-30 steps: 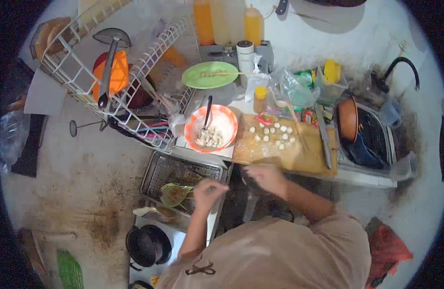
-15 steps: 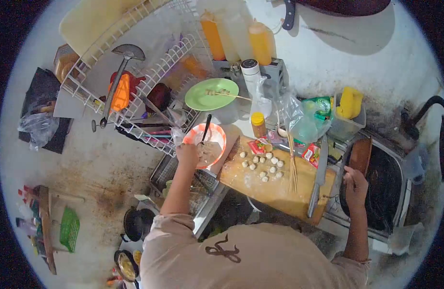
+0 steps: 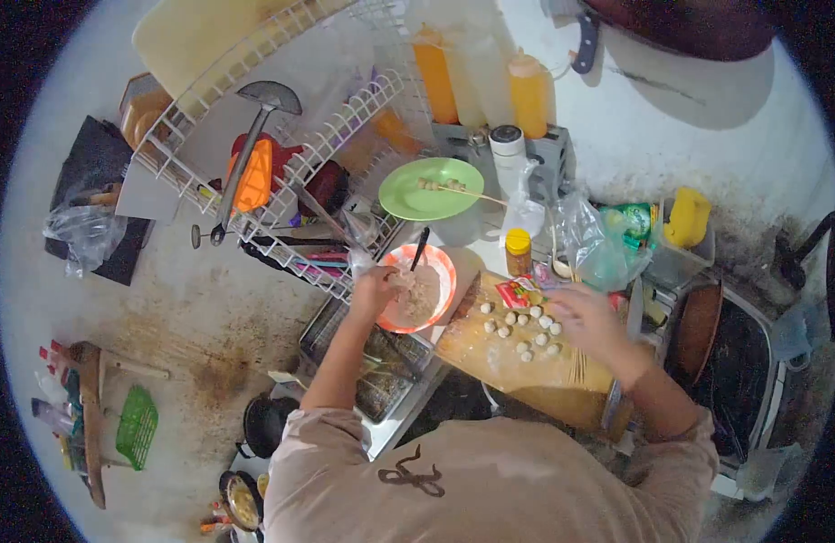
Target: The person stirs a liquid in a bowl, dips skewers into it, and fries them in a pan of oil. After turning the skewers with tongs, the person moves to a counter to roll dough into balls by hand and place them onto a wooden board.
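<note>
My left hand [image 3: 374, 294] is at the left rim of an orange-and-white bowl [image 3: 448, 271], its fingers curled in over the edge. Pale, sticky-looking stuff shows at those fingertips; I cannot tell what they grip. Inside the bowl lie a greyish-pink paste [image 3: 415, 303] and a dark-handled utensil [image 3: 421, 244]. Motion smears my right hand [image 3: 591, 321], which reaches over the wooden cutting board [image 3: 476, 348]. Close to its fingers are several small pale balls [image 3: 523, 319] and a red packet [image 3: 519, 292]. The bamboo skewers [image 3: 578, 366] are partly hidden beneath that hand.
A green plate [image 3: 426, 201] with skewered balls stands behind the bowl, near a white bottle [image 3: 508, 154] and a yellow-lidded jar [image 3: 519, 253]. The wire dish rack [image 3: 281, 172] borders the left. To the right is a sink [image 3: 752, 335] holding a brown pan [image 3: 698, 330].
My right hand has swung left from the sink edge to above the board, covering the skewers and part of the knife. My left hand stays at the bowl. The whole view has shifted slightly.
</note>
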A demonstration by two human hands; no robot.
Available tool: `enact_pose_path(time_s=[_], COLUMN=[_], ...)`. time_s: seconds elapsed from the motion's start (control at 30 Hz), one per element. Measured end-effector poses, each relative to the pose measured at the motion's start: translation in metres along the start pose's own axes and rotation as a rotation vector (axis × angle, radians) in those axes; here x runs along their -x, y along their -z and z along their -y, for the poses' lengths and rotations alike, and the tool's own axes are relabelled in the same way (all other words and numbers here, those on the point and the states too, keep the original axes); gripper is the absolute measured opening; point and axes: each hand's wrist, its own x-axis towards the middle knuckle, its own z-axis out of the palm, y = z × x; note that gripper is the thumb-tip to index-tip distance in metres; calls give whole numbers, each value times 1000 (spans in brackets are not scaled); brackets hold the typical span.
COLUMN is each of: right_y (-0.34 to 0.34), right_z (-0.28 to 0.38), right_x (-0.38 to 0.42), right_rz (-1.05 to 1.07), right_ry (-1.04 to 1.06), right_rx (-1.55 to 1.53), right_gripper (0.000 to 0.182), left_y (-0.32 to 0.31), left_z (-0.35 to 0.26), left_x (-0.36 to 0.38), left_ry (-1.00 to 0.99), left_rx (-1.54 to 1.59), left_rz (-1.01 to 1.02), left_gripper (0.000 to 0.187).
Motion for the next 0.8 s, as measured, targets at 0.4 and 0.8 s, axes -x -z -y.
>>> enact_pose_path(time_s=[0.4,0.8], right_y=[-214,-261], right_z=[38,3], right_x=[-138,-156], right_rz=[252,257], right_ry=[-162,-224], right_rx=[-146,-245], right_gripper=[34,28], left_y=[6,-10], left_z=[9,46], left_x=[20,19], left_ry=[-149,-200], left_rx=[412,446], left_rz=[-215,-303], left_gripper=[36,33])
